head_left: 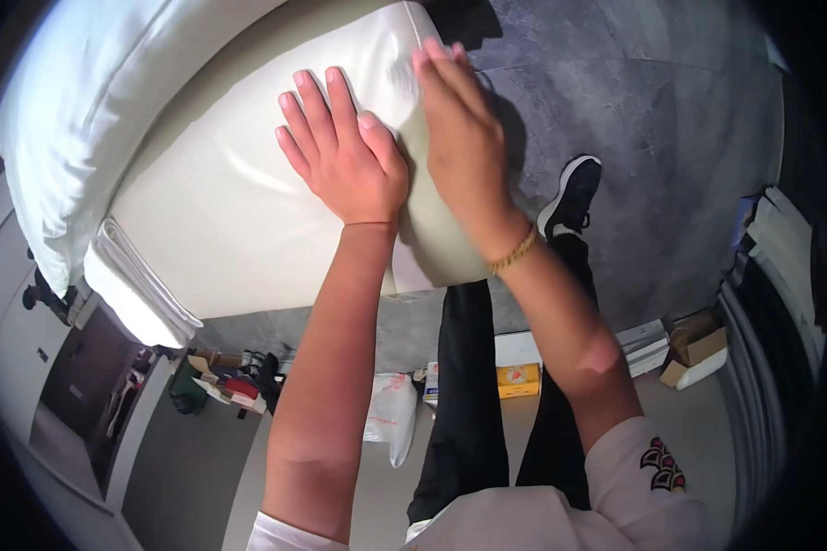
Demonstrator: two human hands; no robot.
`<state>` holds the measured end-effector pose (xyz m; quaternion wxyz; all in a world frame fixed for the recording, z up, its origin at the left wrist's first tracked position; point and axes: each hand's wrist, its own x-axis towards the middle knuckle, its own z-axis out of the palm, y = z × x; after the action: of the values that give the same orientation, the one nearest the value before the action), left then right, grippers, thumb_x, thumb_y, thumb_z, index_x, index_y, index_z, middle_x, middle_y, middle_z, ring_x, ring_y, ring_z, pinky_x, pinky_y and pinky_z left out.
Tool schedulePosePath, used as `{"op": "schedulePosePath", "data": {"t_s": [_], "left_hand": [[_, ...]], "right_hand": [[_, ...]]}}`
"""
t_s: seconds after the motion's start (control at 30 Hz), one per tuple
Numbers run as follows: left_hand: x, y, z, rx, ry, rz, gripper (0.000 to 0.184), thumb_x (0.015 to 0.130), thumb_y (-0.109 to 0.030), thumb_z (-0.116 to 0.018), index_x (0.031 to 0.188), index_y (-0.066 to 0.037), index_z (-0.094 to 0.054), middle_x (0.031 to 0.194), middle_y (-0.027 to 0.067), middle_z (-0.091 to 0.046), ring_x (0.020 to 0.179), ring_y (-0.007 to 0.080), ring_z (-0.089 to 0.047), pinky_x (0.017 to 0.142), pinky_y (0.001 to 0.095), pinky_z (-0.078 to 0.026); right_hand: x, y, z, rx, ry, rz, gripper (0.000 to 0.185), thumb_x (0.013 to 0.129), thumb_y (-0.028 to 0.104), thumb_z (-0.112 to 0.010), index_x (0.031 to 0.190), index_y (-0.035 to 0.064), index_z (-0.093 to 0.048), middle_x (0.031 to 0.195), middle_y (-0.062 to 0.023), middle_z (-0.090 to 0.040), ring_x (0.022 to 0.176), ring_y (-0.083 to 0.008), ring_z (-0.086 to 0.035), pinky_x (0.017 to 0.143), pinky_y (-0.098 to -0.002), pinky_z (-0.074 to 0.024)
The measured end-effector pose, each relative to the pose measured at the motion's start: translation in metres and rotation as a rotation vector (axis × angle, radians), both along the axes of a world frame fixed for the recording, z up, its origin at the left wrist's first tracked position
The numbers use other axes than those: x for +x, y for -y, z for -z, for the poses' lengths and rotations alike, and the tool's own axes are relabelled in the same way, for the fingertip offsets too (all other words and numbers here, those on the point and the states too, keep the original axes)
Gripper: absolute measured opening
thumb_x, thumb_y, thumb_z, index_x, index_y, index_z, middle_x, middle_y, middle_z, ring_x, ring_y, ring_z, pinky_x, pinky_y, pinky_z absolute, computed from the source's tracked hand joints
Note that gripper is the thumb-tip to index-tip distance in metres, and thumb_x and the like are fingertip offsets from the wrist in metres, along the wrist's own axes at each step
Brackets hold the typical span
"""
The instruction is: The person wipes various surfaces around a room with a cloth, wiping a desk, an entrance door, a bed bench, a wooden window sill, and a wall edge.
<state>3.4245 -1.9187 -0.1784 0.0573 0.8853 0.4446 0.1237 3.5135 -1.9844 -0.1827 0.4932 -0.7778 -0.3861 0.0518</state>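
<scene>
My left hand [347, 156] lies palm down with its fingers spread on the cream, smooth-covered padded surface [248, 220]. To its right, my right hand [459, 129] is at the right edge of that surface, fingers stretched out and pointing away from me, with nothing visible in it. Its fingertips are near the far corner, beside a wrinkle in the cover; whether the palm touches the side is hidden. A yellow bracelet [515, 253] is round the right wrist.
A white pillow-like bulk [83, 119] and a folded white cloth [138, 285] lie at the left. Below are a plastic bag [391, 418], a yellow box [518, 381] and an open carton [695, 349]. My shoe [574, 193] is on the grey floor [652, 138].
</scene>
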Motion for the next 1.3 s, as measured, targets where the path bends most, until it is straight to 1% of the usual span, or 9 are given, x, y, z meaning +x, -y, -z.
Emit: {"op": "schedulePosePath", "data": {"t_s": [0.4,0.5,0.7,0.87,0.9,0.97,1.03,1.2,1.3], "left_hand": [[-0.004,0.001,-0.005,-0.039,0.022,0.026,0.048,0.090,-0.029,-0.030,0.134,-0.010,-0.038,0.141,0.0145,-0.031,0.132,0.0347,-0.022,0.107,0.0476,-0.011],[-0.018,0.018,-0.019,-0.137,-0.017,0.110,0.050,0.090,-0.029,-0.032,0.135,-0.006,-0.036,0.141,0.0166,-0.030,0.132,0.0353,-0.022,0.107,0.0477,-0.013],[-0.088,0.104,-0.038,-0.461,-0.168,0.350,0.052,0.087,-0.028,-0.041,0.133,-0.002,-0.037,0.138,0.0189,-0.033,0.128,0.0356,-0.029,0.104,0.0477,-0.020],[-0.153,0.177,-0.049,-0.770,-0.171,0.505,0.049,0.086,-0.025,-0.046,0.130,-0.004,-0.040,0.136,0.0188,-0.035,0.125,0.0334,-0.035,0.101,0.0472,-0.026],[-0.165,0.188,-0.056,-0.773,-0.172,0.495,0.049,0.086,-0.025,-0.046,0.130,-0.004,-0.040,0.136,0.0188,-0.035,0.125,0.0334,-0.035,0.101,0.0472,-0.026],[-0.184,0.209,-0.069,-0.922,-0.133,0.397,0.048,0.086,-0.024,-0.046,0.130,-0.004,-0.040,0.136,0.0187,-0.036,0.126,0.0340,-0.034,0.101,0.0478,-0.026],[-0.209,0.226,-0.067,-0.992,-0.119,0.231,0.048,0.087,-0.023,-0.045,0.131,-0.004,-0.039,0.136,0.0177,-0.036,0.126,0.0330,-0.035,0.102,0.0456,-0.025],[-0.277,0.276,-0.048,-1.098,-0.222,-0.299,0.046,0.090,-0.021,-0.040,0.130,0.001,-0.038,0.130,0.0198,-0.044,0.121,0.0326,-0.041,0.103,0.0423,-0.027],[-0.300,0.310,-0.047,-1.413,-0.586,-0.429,0.047,0.091,-0.031,-0.037,0.130,-0.005,-0.039,0.109,0.0217,-0.058,0.101,0.0359,-0.055,0.088,0.0455,-0.041]], "right_hand": [[-0.078,0.147,-0.023,-0.281,-0.168,-0.147,0.037,0.080,-0.012,-0.049,0.116,-0.0044,-0.053,0.129,-0.0154,-0.046,0.121,-0.0352,-0.043,0.099,-0.0379,-0.0381],[-0.058,0.147,-0.041,-0.277,-0.460,-0.206,0.040,0.081,-0.012,-0.046,0.121,-0.0059,-0.048,0.130,-0.0197,-0.044,0.123,-0.0328,-0.040,0.101,-0.0363,-0.0357],[0.055,0.015,-0.044,-0.056,0.108,-0.379,0.033,0.087,0.001,-0.044,0.119,0.0013,-0.052,0.129,-0.0174,-0.046,0.122,-0.0337,-0.041,0.100,-0.0363,-0.0356],[0.071,-0.050,-0.035,-0.058,0.214,-0.601,0.034,0.080,-0.002,-0.048,0.113,-0.0007,-0.055,0.117,-0.0190,-0.054,0.109,-0.0331,-0.050,0.095,-0.0372,-0.0393],[0.072,-0.045,-0.007,-0.097,0.224,-0.615,0.030,0.085,0.004,-0.049,0.114,0.0043,-0.056,0.126,-0.0121,-0.050,0.121,-0.0320,-0.042,0.099,-0.0339,-0.0367],[0.032,0.000,-0.018,-0.262,-0.551,-0.478,0.033,0.083,0.004,-0.051,0.114,0.0093,-0.057,0.126,-0.0054,-0.051,0.123,-0.0266,-0.041,0.101,-0.0361,-0.0354],[0.008,0.058,-0.003,-0.213,0.261,-0.784,0.037,0.080,0.004,-0.053,0.116,0.0132,-0.057,0.127,-0.0026,-0.051,0.123,-0.0223,-0.042,0.104,-0.0386,-0.0315],[0.005,0.109,-0.048,-0.304,0.026,-1.439,0.034,0.081,0.007,-0.054,0.114,0.0159,-0.058,0.128,-0.0020,-0.049,0.122,-0.0210,-0.043,0.106,-0.0371,-0.0303],[0.032,0.012,-0.060,-0.288,0.168,-1.086,0.033,0.083,0.006,-0.051,0.114,0.0154,-0.058,0.129,-0.0032,-0.049,0.121,-0.0241,-0.043,0.105,-0.0359,-0.0311]]}}
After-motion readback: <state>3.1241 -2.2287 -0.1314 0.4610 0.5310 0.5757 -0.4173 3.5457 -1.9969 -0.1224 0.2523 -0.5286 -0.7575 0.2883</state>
